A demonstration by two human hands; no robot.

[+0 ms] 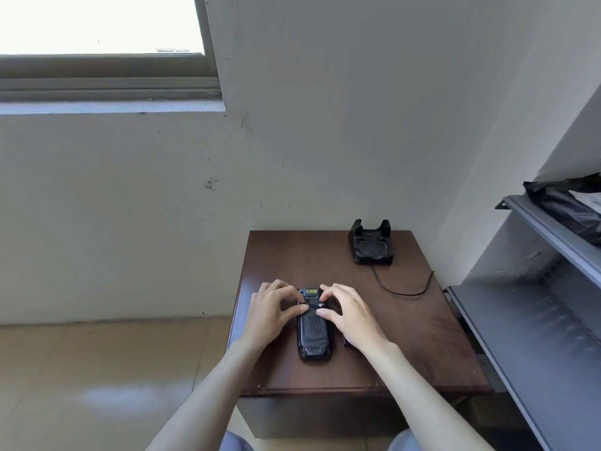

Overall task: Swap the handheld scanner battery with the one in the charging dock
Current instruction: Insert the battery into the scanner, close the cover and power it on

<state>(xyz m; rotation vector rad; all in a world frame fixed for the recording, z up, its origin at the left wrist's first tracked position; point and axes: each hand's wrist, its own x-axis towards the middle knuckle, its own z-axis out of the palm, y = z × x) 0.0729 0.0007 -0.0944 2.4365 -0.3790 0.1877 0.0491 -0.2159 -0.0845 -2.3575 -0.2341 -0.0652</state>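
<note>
The black handheld scanner lies face down on the dark brown table, its back cover up. My left hand rests on its upper left side, thumb pressing on the back. My right hand touches its upper right, fingertips on the back near a small round latch. The black charging dock stands at the table's far right; whether a battery sits in it I cannot tell. A small dark object peeks out beneath my right wrist, mostly hidden.
The dock's black cable curls across the table toward the right edge. Grey metal shelves stand close on the right, with a black bag on the upper one. A wall and a window are behind; tiled floor lies to the left.
</note>
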